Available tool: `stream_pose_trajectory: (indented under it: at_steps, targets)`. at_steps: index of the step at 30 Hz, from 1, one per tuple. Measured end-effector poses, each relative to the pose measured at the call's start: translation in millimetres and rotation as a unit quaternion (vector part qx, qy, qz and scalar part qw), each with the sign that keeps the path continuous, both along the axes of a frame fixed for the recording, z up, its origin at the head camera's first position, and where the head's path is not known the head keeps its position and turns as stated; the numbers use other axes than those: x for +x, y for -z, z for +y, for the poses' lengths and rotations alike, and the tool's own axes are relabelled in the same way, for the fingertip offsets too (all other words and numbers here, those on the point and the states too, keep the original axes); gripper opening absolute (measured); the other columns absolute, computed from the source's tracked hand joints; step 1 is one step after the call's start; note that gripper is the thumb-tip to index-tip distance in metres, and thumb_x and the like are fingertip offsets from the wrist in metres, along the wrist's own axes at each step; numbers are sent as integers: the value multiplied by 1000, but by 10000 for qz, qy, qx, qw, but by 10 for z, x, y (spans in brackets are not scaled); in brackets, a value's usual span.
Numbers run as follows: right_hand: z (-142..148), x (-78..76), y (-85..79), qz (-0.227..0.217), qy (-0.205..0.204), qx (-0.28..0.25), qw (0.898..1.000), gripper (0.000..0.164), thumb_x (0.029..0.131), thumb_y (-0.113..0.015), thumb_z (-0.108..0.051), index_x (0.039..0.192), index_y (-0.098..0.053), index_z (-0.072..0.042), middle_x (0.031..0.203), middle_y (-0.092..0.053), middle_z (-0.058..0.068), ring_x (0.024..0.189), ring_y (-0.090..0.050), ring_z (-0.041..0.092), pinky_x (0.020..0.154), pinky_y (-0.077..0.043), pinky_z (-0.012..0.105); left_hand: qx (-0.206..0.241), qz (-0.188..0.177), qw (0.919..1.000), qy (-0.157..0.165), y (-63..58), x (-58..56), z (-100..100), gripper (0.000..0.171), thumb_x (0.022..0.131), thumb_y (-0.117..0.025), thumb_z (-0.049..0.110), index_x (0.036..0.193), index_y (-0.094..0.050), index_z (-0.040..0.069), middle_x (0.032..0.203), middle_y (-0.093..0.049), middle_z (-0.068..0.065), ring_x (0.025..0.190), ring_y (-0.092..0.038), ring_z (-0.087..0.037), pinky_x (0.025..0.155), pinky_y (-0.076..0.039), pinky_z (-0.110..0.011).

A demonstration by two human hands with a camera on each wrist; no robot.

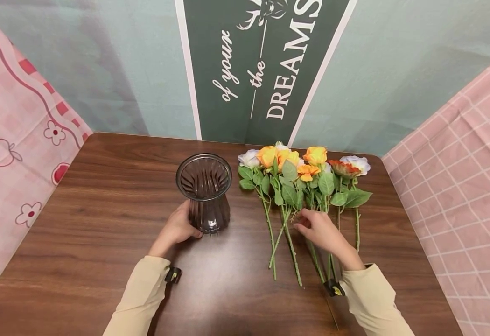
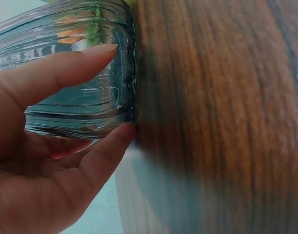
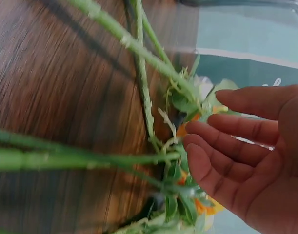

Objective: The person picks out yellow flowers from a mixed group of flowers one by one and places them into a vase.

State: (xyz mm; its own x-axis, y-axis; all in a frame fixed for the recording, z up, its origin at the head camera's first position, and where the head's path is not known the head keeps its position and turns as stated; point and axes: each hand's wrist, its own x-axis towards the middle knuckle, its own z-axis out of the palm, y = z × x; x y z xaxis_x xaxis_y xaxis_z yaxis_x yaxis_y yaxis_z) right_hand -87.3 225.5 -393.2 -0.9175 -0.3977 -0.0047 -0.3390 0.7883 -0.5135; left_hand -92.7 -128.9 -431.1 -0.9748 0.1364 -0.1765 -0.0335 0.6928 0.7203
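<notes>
A dark ribbed glass vase (image 1: 209, 212) with a flared rim stands upright on the table. My left hand (image 1: 179, 226) holds it low on its left side; in the left wrist view the thumb (image 2: 66, 70) lies along the glass and the other fingers reach around the far side. Several artificial flowers, with orange roses (image 1: 315, 155), a pale lilac bloom (image 1: 355, 164) and a rust-red one (image 1: 343, 169), lie to the vase's right. Above their green stems (image 1: 289, 242) hovers my right hand (image 1: 318, 228), fingers loosely bent, with nothing visible in its grasp.
The brown wooden table (image 1: 81, 242) ends at a printed cloth (image 1: 144, 70) behind. A pink fruit-patterned cloth (image 1: 14, 154) hangs at left, a pink checked one (image 1: 467, 177) at right. Flower stems point toward the table's near edge.
</notes>
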Motion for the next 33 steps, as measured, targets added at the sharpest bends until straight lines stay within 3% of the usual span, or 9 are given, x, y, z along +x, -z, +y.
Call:
stream_pose_trajectory:
  at_steps: [11,16,26,33]
  targets:
    - [-124,-34,69,-739,512,96,9959,10,80,-63,-6,86,-61,1,68,-59,1,56,-50,12,52,-42,28,-12,54,9999,97,25,-23,-12,79,50,-82,4,119,-44,-3,114,-52,-22,103,-49,-36,89,-38,-47]
    - [-160,-43,115,-790,614,194,9948,13,78,-65,-8,86,-61,2,68,-58,2,56,-49,13,52,-41,29,8,86,9998,153,22,-4,-17,78,50,-81,4,118,-44,-4,110,-52,-22,100,-49,-36,87,-39,-47]
    - [-206,-122,135,-1411,788,-328,9863,11,80,-60,-1,88,-57,5,69,-56,7,47,-55,16,43,-47,27,41,108,9997,210,16,-1,-29,80,50,-81,3,120,-42,-5,114,-50,-25,105,-48,-38,90,-38,-48]
    - [-251,-221,92,-1573,827,-372,9834,9,80,-58,1,88,-57,6,68,-57,8,47,-57,23,45,-48,28,58,77,9997,225,21,-10,-35,82,51,-81,2,122,-41,-5,116,-49,-26,109,-46,-39,92,-36,-49]
